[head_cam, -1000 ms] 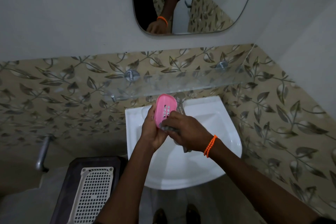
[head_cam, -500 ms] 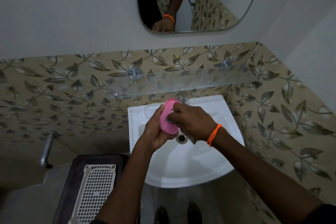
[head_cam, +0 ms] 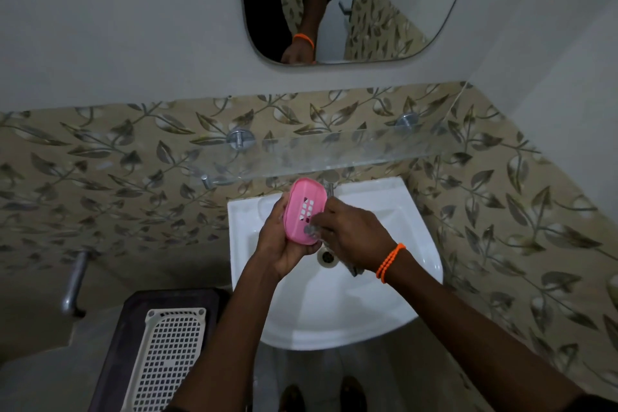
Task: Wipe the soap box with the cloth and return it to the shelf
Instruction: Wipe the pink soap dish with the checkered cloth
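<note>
Soap box (head_cam: 306, 215), pink plastic, one: held upright over the basin, its slotted face turned toward the camera, at about 12 o'clock from the drain.

Items, largest to smallest:
- Mirror (head_cam: 384, 10), one, on the wall at 12 o'clock.
- Wash basin (head_cam: 384, 294), white, one, beneath both hands.
- Glass shelf (head_cam: 334, 152), clear, one, on two round metal mounts, directly above the basin's back edge; this is where the box belongs.
- Dark stool or bin (head_cam: 133, 344) with one white perforated tray (head_cam: 167, 354) on it, at 8 o'clock.
- Left hand (head_cam: 277, 244), one: fingers wrapped behind the box, gripping its lower left side.
- Right hand (head_cam: 354, 237), one: fingers bunched on the cloth and pressed to the box's lower right edge; one orange bead bracelet (head_cam: 389, 262) at the wrist.
- Cloth (head_cam: 312, 231), grey, one: mostly hidden in the right hand, with an end hanging toward the drain (head_cam: 327, 256).
- Tap (head_cam: 330, 189), one, just behind the box, partly hidden.

Step judged: wiping under way, box not yet returned.

Risks judged:
- The box is probably wet and smooth; hard rubbing against a one-handed grip could slip it into the basin.
- The shelf is clear glass and hard to see; a misjudged lift could knock the box against its front edge.
- Set too near that edge, the box may slide off.
</note>
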